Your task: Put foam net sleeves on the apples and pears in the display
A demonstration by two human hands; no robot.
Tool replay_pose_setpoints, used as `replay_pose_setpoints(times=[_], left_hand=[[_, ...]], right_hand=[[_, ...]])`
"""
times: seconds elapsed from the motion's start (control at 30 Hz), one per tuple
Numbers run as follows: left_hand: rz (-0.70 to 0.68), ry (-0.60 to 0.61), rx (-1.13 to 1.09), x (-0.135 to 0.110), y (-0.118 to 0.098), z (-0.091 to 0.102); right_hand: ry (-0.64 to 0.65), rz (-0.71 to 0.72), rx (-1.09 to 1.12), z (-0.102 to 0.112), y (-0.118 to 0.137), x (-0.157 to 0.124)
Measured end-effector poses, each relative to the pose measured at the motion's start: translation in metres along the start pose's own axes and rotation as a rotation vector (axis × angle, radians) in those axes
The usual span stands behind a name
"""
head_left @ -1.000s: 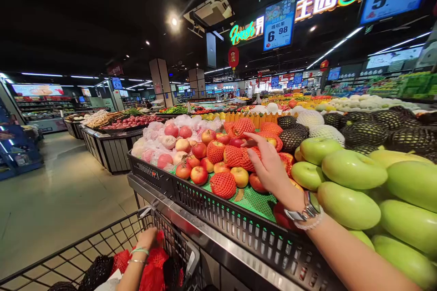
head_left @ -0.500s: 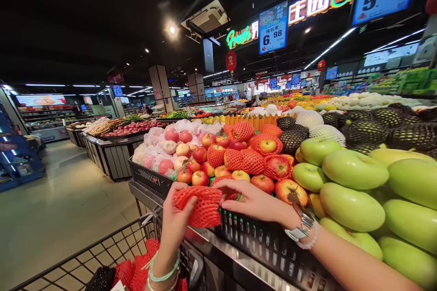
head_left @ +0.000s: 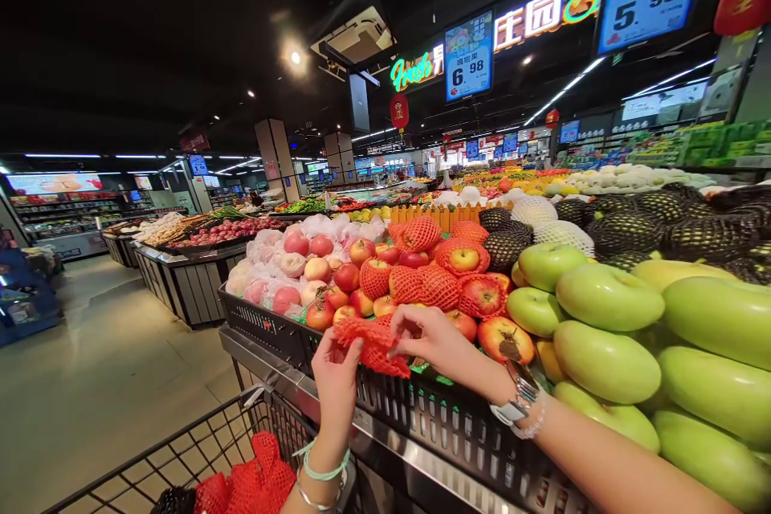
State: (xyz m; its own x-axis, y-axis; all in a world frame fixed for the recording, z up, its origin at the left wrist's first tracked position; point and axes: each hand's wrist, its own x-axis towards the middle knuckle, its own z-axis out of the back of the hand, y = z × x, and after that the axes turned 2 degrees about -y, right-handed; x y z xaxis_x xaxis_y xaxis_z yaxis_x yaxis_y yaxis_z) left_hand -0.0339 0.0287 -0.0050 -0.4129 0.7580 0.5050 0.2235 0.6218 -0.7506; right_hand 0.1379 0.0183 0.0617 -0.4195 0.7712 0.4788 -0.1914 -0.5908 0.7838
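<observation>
Between my two hands is a red foam fruit net (head_left: 374, 347), held above the front edge of a black plastic crate (head_left: 446, 409). My left hand (head_left: 338, 373) pinches its left end between thumb and fingers. At the other end, my right hand (head_left: 425, 337) grips the net with bent fingers. The net looks limp and crumpled; I cannot see fruit inside it. Just beyond lie red apples (head_left: 346, 275), some bare and some in red foam nets (head_left: 442, 287). A watch (head_left: 521, 395) is on my right wrist, a green band (head_left: 325, 472) on my left.
A wire shopping cart (head_left: 174, 438) stands at lower left, with red foam nets (head_left: 259, 474) and a black net in it. Large green apples (head_left: 608, 359) are piled on the right. Pink fruit in clear wrapping (head_left: 289, 265) lies left of the apples. Price screens (head_left: 468, 56) hang overhead.
My hands and the red foam net have moved slightly right in view. The net, spread broad before, is now flatter and more bunched. My right fingers have curled onto its right end.
</observation>
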Motion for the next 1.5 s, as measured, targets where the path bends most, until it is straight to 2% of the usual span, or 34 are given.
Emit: replay_pose_setpoints(times=[0.1,0.17,0.27,0.37,0.53,0.63,0.8,0.97,1.07,1.13,1.2,1.27,1.33,1.43,1.5], left_hand=[[0.068,0.000,-0.111,0.004,-0.006,0.004],[0.123,0.047,-0.207,0.007,-0.012,0.011],[0.239,0.215,-0.307,0.010,-0.019,0.022],[0.291,0.378,-0.232,0.007,-0.016,0.023],[0.164,0.361,0.020,-0.001,-0.007,0.007],[0.129,0.385,0.086,-0.002,-0.006,0.002],[0.070,0.398,0.195,0.003,-0.005,0.003],[-0.010,0.502,0.233,0.002,-0.005,0.000],[-0.049,0.437,0.225,0.008,-0.003,0.007],[-0.068,0.298,0.180,0.019,-0.003,0.018],[-0.073,0.140,0.139,0.034,-0.003,0.031],[-0.092,0.011,0.102,0.051,-0.002,0.044],[-0.128,-0.066,0.066,0.064,-0.001,0.055],[-0.154,-0.085,0.037,0.075,0.005,0.066],[-0.122,-0.061,0.021,0.078,0.008,0.070]], right_hand=[[-0.009,-0.008,0.036,0.003,0.001,0.001],[-0.026,0.004,0.032,0.005,-0.001,0.003],[-0.058,0.016,-0.029,0.007,-0.007,0.006],[-0.047,0.015,-0.085,0.005,-0.011,0.006],[0.071,0.049,-0.158,0.003,-0.008,0.001],[0.055,0.017,-0.169,0.005,-0.008,0.001],[-0.045,-0.018,-0.056,0.005,-0.013,0.003],[0.066,0.056,-0.018,0.000,-0.016,0.001],[0.168,0.056,-0.014,0.001,-0.017,0.001],[0.179,0.060,-0.110,0.001,-0.016,0.007],[0.134,0.106,-0.349,-0.001,-0.012,0.020],[0.081,0.147,-0.614,-0.007,-0.008,0.041],[0.045,0.150,-0.784,-0.020,-0.005,0.069],[-0.014,0.108,-0.891,-0.045,-0.009,0.118],[-0.051,0.046,-0.940,-0.060,-0.017,0.148]])
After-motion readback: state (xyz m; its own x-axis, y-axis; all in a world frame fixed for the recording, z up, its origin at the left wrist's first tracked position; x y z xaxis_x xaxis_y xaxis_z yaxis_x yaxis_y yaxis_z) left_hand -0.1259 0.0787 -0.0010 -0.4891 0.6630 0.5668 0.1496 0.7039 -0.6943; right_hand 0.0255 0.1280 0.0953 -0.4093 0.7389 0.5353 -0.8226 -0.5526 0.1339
